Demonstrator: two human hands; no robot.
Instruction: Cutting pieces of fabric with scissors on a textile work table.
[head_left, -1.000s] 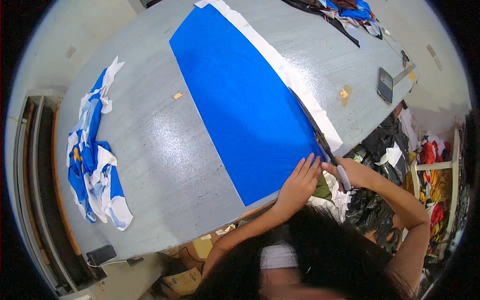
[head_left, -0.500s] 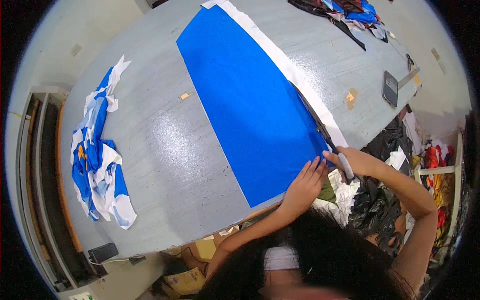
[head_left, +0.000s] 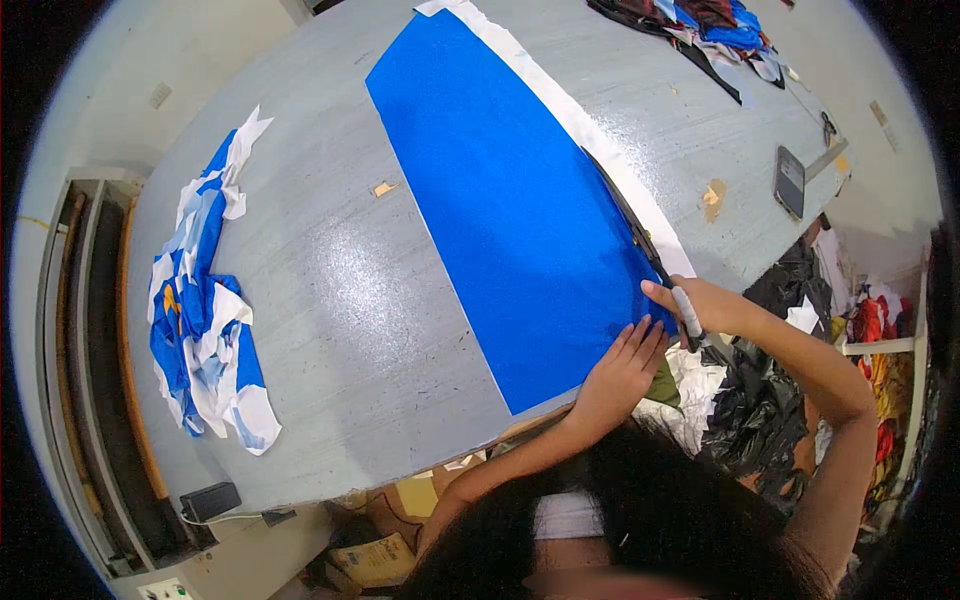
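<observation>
The left forearm (head_left: pixel 505 472) slants in over the near edge of the counter (head_left: pixel 300 220). The left hand (head_left: pixel 616 382) is palm down at that edge, nearly flat, its fingers (head_left: pixel 637 345) stretched out toward the counter's middle. The right elbow (head_left: pixel 860 412) bends sharply outside the counter; the right hand (head_left: pixel 712 305) is at its near edge, curled in a grip, thumb (head_left: pixel 656 294) extended.

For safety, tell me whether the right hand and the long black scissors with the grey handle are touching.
Touching: the head view shows the right hand gripping the scissors by their grey handle.
</observation>
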